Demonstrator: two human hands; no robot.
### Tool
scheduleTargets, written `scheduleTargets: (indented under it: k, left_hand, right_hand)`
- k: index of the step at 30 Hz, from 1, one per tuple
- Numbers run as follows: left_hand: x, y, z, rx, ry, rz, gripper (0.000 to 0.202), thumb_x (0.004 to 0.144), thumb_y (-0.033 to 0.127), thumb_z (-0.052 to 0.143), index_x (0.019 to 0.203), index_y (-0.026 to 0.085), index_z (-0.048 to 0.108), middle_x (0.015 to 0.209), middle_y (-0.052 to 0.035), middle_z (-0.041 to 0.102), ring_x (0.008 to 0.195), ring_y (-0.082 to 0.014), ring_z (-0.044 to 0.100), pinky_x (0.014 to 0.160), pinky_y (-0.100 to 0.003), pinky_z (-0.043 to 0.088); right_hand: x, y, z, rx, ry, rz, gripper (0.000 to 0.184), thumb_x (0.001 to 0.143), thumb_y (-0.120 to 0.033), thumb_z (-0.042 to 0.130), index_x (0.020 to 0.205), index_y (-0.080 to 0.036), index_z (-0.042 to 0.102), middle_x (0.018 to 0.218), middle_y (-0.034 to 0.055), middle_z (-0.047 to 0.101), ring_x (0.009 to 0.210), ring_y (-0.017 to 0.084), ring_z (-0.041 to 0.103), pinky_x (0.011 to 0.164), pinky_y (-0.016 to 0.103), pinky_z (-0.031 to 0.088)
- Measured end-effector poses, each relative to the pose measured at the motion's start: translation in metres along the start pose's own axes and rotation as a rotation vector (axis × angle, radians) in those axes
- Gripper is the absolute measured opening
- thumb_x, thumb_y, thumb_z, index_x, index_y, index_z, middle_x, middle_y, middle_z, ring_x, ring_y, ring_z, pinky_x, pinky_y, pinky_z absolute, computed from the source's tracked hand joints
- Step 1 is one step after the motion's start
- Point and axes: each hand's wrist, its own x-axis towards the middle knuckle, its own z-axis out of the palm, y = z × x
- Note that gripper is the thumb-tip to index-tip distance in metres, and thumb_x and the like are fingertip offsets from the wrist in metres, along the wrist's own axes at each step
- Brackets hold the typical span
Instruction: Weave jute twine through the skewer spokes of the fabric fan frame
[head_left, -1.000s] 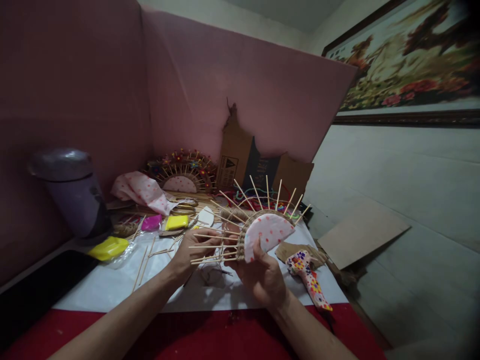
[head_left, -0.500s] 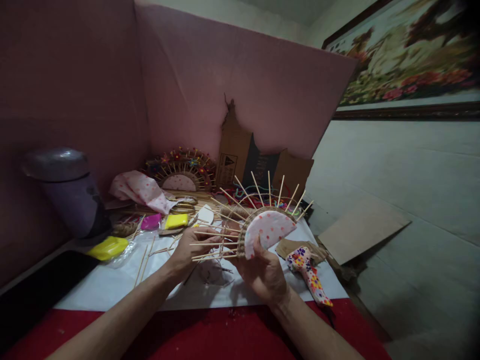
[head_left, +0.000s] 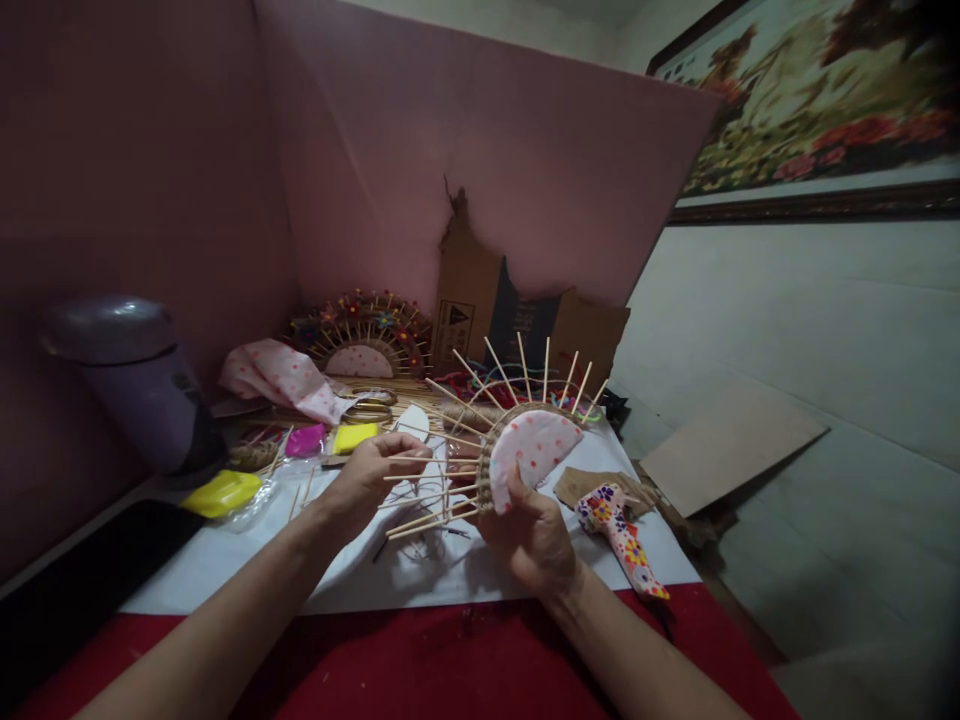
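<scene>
My right hand [head_left: 529, 535] grips a half-round woven piece [head_left: 534, 448] from below, its thumb pressed on the dotted pink fabric face. Brown cord is woven around the curved rim, and thin wooden sticks [head_left: 525, 370] fan outward from it. On the left side, my left hand [head_left: 382, 470] is closed in a pinch, its fingertips close to the sticks pointing left. What lies between those fingertips is too small to make out. Fine strands [head_left: 420, 540] hang under the sticks. A roll of brown twine [head_left: 459, 415] sits partly hidden behind the piece.
A flower-patterned, gun-shaped tool [head_left: 619, 535] lies on cardboard at the right. Yellow packets [head_left: 223, 494], scissors [head_left: 369, 405] and pink fabric [head_left: 281, 378] lie left. A similar decorated half-round [head_left: 360, 335] leans at the back, near torn cardboard [head_left: 469, 290]. A purple tumbler [head_left: 150, 390] stands far left.
My left hand has drawn slightly up and left, with its fingers pinched more closely. The woven piece has tilted a little leftward in my right hand. The view has shifted slightly.
</scene>
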Motion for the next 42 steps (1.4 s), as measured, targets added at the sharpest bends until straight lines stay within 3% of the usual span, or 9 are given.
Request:
scheduleTargets:
  k: [4,8,12,17,24,31,34,38,42]
  left_hand:
    - [-0.003,0.009,-0.003,-0.06,-0.002,-0.057,0.015,0.062,0.025,0.072,0.064,0.015,0.061,0.061,0.0032,0.057,0.058,-0.0072,0.052,0.059,-0.02,0.04]
    - [-0.003,0.01,-0.008,-0.091,0.023,-0.109,0.016,0.06,0.027,0.071,0.067,0.016,0.063,0.067,0.0,0.061,0.062,-0.0118,0.057,0.065,-0.028,0.046]
    - [-0.004,0.011,-0.01,-0.053,0.015,-0.088,0.014,0.06,0.027,0.07,0.065,0.016,0.064,0.068,-0.0011,0.061,0.064,-0.0129,0.057,0.067,-0.029,0.047]
    - [-0.002,0.015,-0.009,0.169,0.031,0.105,0.013,0.062,0.028,0.071,0.059,0.016,0.067,0.059,0.0008,0.06,0.057,-0.0088,0.05,0.057,-0.022,0.04]
    - [0.0,0.007,-0.013,0.455,0.164,0.336,0.012,0.059,0.028,0.076,0.068,0.021,0.073,0.065,-0.0019,0.069,0.064,-0.0151,0.056,0.062,-0.027,0.041]
    - [-0.004,0.01,-0.015,1.119,0.244,0.709,0.008,0.069,0.029,0.07,0.062,0.025,0.07,0.056,0.0006,0.064,0.055,-0.0142,0.048,0.059,-0.027,0.034]
    - [-0.004,0.014,-0.015,1.057,0.284,0.692,0.008,0.064,0.03,0.074,0.059,0.025,0.07,0.052,0.001,0.061,0.053,-0.0138,0.046,0.057,-0.025,0.033]
    - [-0.006,0.022,-0.016,0.781,0.302,0.576,0.009,0.056,0.025,0.079,0.06,0.023,0.071,0.053,0.0011,0.061,0.051,-0.0126,0.047,0.052,-0.024,0.033]
    - [-0.008,0.023,-0.014,0.584,0.349,0.579,0.011,0.06,0.028,0.076,0.065,0.02,0.07,0.058,0.0006,0.062,0.053,-0.0118,0.05,0.052,-0.023,0.037]
  right_hand:
    - [0.001,-0.002,0.0,-0.033,0.008,0.004,0.023,0.071,-0.04,0.068,0.082,-0.02,0.07,0.09,0.005,0.072,0.099,0.026,0.061,0.088,0.045,0.046]
    - [0.001,-0.001,-0.003,-0.024,0.014,0.02,0.022,0.071,-0.04,0.068,0.081,-0.02,0.07,0.087,0.0051,0.072,0.096,0.027,0.061,0.086,0.045,0.047]
    - [0.003,0.0,-0.008,-0.003,0.031,0.023,0.021,0.074,-0.039,0.066,0.081,-0.019,0.07,0.084,0.0046,0.072,0.09,0.025,0.063,0.084,0.043,0.048]
    - [0.005,-0.001,-0.01,-0.013,0.067,0.025,0.019,0.078,-0.035,0.063,0.077,-0.017,0.068,0.078,0.0052,0.071,0.076,0.021,0.064,0.077,0.039,0.05]
    - [0.008,0.0,-0.013,-0.102,0.131,0.05,0.028,0.084,-0.037,0.055,0.08,-0.012,0.067,0.077,0.0083,0.07,0.068,0.017,0.063,0.063,0.029,0.05]
    - [0.005,0.002,-0.011,-0.229,0.137,0.149,0.031,0.082,-0.039,0.058,0.083,-0.01,0.067,0.073,0.0087,0.069,0.062,0.016,0.062,0.059,0.026,0.047]
    - [0.004,0.001,-0.011,-0.232,0.091,0.187,0.031,0.081,-0.038,0.058,0.083,-0.008,0.068,0.075,0.0098,0.07,0.062,0.015,0.062,0.061,0.026,0.047]
    - [0.004,-0.002,-0.014,-0.174,0.071,0.155,0.027,0.08,-0.034,0.06,0.08,-0.008,0.068,0.076,0.0108,0.071,0.064,0.017,0.064,0.064,0.028,0.048]
    - [0.005,-0.006,-0.016,-0.06,0.074,0.162,0.026,0.081,-0.033,0.058,0.081,-0.01,0.068,0.078,0.0111,0.072,0.065,0.019,0.066,0.068,0.033,0.05]
